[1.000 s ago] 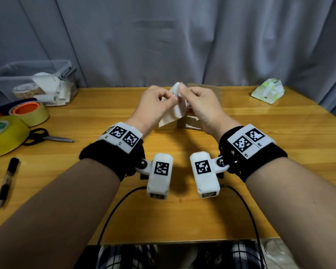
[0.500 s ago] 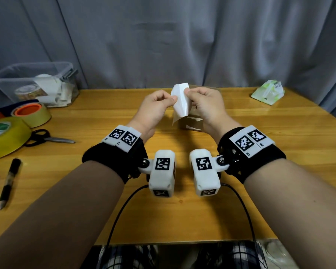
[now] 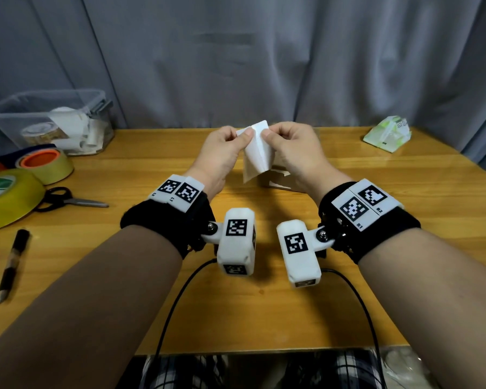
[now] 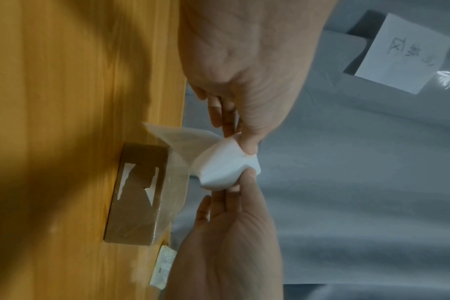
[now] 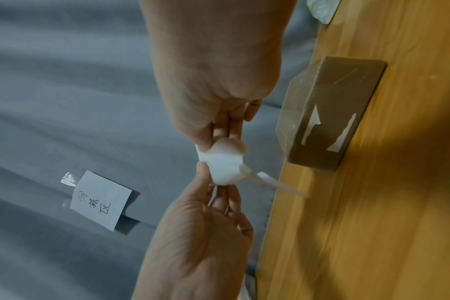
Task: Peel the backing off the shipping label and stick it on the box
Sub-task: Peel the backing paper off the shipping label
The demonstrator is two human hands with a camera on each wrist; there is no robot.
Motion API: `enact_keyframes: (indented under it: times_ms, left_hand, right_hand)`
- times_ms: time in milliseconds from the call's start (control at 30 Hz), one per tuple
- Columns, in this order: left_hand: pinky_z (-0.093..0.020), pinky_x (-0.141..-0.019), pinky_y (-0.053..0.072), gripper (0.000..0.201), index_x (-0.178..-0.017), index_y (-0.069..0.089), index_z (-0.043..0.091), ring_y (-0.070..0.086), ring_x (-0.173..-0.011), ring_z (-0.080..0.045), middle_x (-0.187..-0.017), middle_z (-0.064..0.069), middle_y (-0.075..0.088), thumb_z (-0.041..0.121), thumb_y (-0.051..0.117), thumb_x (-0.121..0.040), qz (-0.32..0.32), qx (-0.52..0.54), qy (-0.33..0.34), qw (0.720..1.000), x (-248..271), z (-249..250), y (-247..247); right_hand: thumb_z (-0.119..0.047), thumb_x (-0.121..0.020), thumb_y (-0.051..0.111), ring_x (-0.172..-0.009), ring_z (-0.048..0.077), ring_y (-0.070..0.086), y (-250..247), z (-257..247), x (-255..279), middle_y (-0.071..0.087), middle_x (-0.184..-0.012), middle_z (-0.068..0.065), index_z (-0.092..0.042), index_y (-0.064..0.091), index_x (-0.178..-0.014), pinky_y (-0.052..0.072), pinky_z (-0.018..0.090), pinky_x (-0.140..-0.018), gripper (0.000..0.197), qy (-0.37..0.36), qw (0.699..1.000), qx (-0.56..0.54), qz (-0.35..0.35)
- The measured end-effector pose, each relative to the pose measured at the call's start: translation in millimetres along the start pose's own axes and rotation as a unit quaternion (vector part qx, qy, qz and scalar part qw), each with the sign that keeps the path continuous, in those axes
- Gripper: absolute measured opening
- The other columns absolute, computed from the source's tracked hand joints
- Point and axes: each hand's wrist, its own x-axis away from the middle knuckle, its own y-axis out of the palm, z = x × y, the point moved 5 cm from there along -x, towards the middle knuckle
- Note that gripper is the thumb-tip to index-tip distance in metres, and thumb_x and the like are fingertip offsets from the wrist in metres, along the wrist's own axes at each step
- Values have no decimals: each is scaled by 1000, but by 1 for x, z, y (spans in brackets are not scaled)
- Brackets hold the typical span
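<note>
Both hands, left hand point(image 3: 222, 153) and right hand point(image 3: 289, 151), pinch shipping label point(image 3: 257, 153) at box's point(image 3: 278, 179) 12 o'clock; uneven pull risks tearing.

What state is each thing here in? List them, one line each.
shipping label: held above the table, pinched at its top, two layers splitting apart.
left hand: pinches one layer.
right hand: pinches the other layer.
box: closed, on the table, torn white scraps on its side.
plastic bin: lid off, holds paper and tape.
scissors: closed, lying flat.
pen: lying flat.
</note>
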Motion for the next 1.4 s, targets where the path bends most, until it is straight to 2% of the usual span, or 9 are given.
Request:
enact_keyframes:
  times_ms: [167, 267, 433, 667, 800, 1067, 1200, 1267, 1400]
  left_hand:
    - [-37, -66, 40, 28, -67, 38, 24, 45, -62, -21, -62, 4, 45, 25, 51, -91, 55, -81, 61, 993, -5, -4, -2]
    - [-51, -86, 43, 21, -73, 37, 23, 57, -84, -39, -67, 7, 48, 29, 45, -92, 78, -181, 94, 976, -3, -1, -2]
    - [-38, -94, 33, 10, -95, 40, 16, 55, -92, -26, -91, -2, 57, 26, 39, -97, 108, -269, 109, 951, 2, 3, -2]
    - [-37, -94, 30, 10, -91, 35, 17, 45, -81, -20, -87, 3, 54, 25, 39, -97, 107, -283, 103, 948, 0, -7, -6]
    - [-38, -93, 31, 9, -90, 36, 17, 45, -80, -20, -85, 2, 52, 23, 39, -96, 107, -283, 98, 948, -1, -11, -9]
    - [-41, -88, 40, 11, -91, 37, 16, 46, -81, -23, -87, -1, 50, 24, 40, -97, 106, -253, 99, 957, -2, -16, -18]
    - [-8, -57, 38, 12, -93, 39, 12, 45, -81, -17, -92, -5, 49, 24, 40, -97, 94, -176, 106, 974, -3, -19, -19]
    - [-5, -55, 36, 12, -92, 39, 11, 43, -82, -16, -91, -3, 47, 21, 40, -97, 106, -150, 102, 978, -4, -18, -18]
    - [-16, -59, 45, 12, -95, 39, 9, 53, -75, -24, -90, -7, 51, 21, 39, -97, 124, -119, 91, 981, -8, -16, -14]
  right_hand:
    - [-14, -90, 57, -64, 15, 51, 1, 9, -3, 55, -63, -1, -18, 57, -63, 46, 32, -65, 27, 22, 998, -8, 50]
    - [-16, -90, 57, -62, 15, 48, 2, 10, -1, 53, -61, -1, -16, 57, -67, 42, 28, -61, 23, 29, 997, -4, 66]
    - [-21, -88, 58, -66, 22, 54, 0, 15, -1, 61, -71, 10, -15, 62, -69, 51, 39, -65, 20, 44, 997, -20, 65]
    - [-20, -89, 57, -67, 22, 56, -5, 18, 2, 62, -69, 7, -19, 61, -65, 52, 38, -67, 24, 49, 996, -22, 73]
    - [-29, -84, 58, -70, 26, 60, -5, 22, 3, 64, -73, 10, -19, 63, -66, 56, 56, -70, 21, 69, 995, -23, 68]
    - [-22, -88, 57, -68, 22, 57, -10, 22, 1, 63, -74, 9, -17, 63, -68, 57, 49, -72, 22, 58, 995, -10, 80]
    - [-18, -90, 56, -56, 9, 58, -12, 20, 4, 61, -69, 2, -17, 61, -66, 53, 29, -58, 25, 51, 995, -55, 63]
    - [-21, -93, 53, -49, 2, 57, -9, 19, 7, 60, -63, -4, -17, 61, -68, 47, 19, -52, 27, 61, 994, -88, 24]
    - [-40, -94, 48, -73, 15, 65, -1, 21, 8, 71, -78, 1, -16, 67, -76, 51, 30, -73, 36, 87, 989, -120, -22]
